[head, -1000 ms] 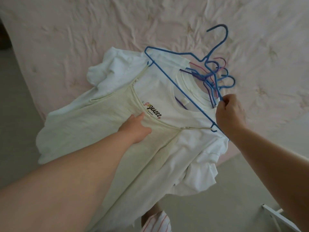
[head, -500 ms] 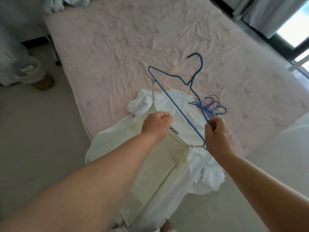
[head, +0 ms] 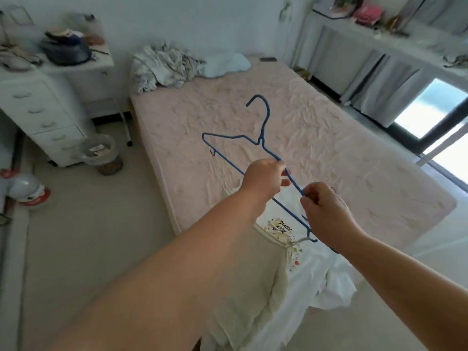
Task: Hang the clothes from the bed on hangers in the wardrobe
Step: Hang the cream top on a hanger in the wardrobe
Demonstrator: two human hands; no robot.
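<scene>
I hold a blue wire hanger [head: 263,140] up over the pink bed [head: 291,138], hook pointing away. My left hand [head: 263,178] grips its upper arm near the neck. My right hand [head: 324,206] pinches the hanger lower down. A pale yellow strappy top [head: 253,279] hangs from the hanger by thin straps hooked at both ends. Under it a white printed T-shirt [head: 316,269] lies on the near corner of the bed. No wardrobe is in view.
A crumpled blanket and pillow [head: 177,64] lie at the head of the bed. A white drawer unit [head: 43,115] with clutter on top and a small bin [head: 101,153] stand on the left. Shelves and curtains [head: 379,72] line the right wall by a bright window.
The hanger with the yellow top has risen off the bed. My left hand moved from the top's neckline onto the hanger. The view has tilted up to show the room.
</scene>
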